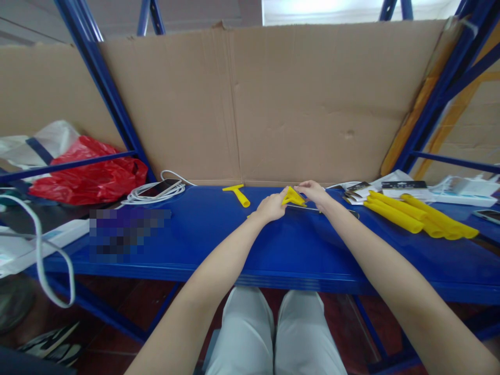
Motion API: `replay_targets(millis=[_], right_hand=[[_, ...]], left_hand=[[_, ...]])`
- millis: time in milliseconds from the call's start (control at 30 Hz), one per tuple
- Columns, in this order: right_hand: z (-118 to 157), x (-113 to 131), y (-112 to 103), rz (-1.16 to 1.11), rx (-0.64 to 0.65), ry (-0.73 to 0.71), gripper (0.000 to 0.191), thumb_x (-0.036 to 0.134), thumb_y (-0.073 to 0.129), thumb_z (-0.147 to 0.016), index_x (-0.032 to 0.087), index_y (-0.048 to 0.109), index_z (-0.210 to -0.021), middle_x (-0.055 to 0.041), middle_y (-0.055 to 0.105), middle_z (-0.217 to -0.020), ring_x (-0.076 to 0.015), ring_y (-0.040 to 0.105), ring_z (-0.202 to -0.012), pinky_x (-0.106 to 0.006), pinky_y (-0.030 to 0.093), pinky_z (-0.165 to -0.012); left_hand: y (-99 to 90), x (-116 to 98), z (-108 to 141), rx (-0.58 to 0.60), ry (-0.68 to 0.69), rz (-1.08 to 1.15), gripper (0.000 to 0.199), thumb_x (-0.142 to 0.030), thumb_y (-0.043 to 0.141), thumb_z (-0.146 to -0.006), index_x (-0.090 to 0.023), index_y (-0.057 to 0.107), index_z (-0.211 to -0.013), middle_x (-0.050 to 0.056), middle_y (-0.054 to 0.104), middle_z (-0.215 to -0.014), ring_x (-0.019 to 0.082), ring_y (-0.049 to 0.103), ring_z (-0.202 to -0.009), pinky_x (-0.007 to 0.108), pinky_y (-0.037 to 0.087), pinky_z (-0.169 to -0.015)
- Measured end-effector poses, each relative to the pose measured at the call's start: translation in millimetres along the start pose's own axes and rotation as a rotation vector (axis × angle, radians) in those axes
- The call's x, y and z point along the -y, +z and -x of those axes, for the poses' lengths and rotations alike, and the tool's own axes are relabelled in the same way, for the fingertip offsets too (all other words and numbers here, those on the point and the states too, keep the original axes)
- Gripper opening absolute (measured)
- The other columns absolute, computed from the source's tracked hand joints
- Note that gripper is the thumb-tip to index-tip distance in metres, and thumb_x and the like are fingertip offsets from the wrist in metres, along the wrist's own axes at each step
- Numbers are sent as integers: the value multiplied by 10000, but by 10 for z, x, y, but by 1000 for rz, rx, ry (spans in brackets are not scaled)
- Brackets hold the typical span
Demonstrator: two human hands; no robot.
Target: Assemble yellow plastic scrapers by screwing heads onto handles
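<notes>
Head view: at the far left, a looping white cable (38, 242) hangs in front of a white power strip (64, 240), and a crumpled, glossy red plastic bag (89, 174) bulges behind a thin blue metal bar (94, 159). Toward the left end of the smooth blue metal surface (211, 239), a coil of white cable (138, 197) lies by a dark, flat phone (166, 186); just nearer the front edge, a pixelated patch hides what is there. Farther right, a yellow T-shaped piece (242, 200), smooth with a round handle, lies near the back edge.

About midway along, also toward the back edge, the left hand (270, 208) is closed on an angular yellow piece (292, 197). The right hand (315, 192) bends its fingers at that piece's right side; whether they grip cannot be told. A thin pale rod (307, 208) shows below, partly covered by the right forearm.

Right of the forearm, black-and-white packaging (357, 192) sits behind smooth yellow tubes (396, 211) lying aslant. White plugs and another power strip (464, 197) crowd the back right corner, near a second phone (489, 215). Creased brown cardboard (297, 99) walls off the back edge.
</notes>
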State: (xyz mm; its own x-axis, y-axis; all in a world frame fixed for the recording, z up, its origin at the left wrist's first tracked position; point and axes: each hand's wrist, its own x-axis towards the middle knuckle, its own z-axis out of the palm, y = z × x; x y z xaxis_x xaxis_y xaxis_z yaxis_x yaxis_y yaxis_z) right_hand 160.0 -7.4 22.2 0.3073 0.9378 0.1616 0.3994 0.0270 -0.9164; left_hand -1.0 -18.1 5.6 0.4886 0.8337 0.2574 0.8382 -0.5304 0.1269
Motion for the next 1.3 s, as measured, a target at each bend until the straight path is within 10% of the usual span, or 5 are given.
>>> replay_targets(millis=[300, 467, 1300], right_hand=[[-333, -313, -657, 653, -122, -135, 274, 133, 571, -776, 199, 773, -948, -96, 727, -992, -264, 625, -1025, -384, 468, -909], [-293, -360, -717, 1033, 33, -52, 332, 133, 580, -782, 293, 787, -986, -94, 683, -1175, -346, 530, -1214, -517, 414, -998], [-371, -512, -568, 1115, 164, -241, 312, 245, 532, -847, 308, 770, -1038, -56, 652, -1253, -310, 521, -1201, -478, 431, -982]], left_hand=[[-12, 9, 10, 36, 59, -35, 506, -240, 493, -919, -326, 484, -1417, 53, 633, -1297, 245, 619, -1152, 349, 483, -965], [-25, -26, 14, 59, 69, -35, 510, -234, 494, -911, -321, 493, -1413, 60, 633, -1299, 254, 619, -1150, 356, 488, -956], [16, -113, 41, 86, 140, -13, 502, -212, 498, -901, -289, 521, -1396, 85, 653, -1267, 260, 634, -1133, 358, 494, -953]])
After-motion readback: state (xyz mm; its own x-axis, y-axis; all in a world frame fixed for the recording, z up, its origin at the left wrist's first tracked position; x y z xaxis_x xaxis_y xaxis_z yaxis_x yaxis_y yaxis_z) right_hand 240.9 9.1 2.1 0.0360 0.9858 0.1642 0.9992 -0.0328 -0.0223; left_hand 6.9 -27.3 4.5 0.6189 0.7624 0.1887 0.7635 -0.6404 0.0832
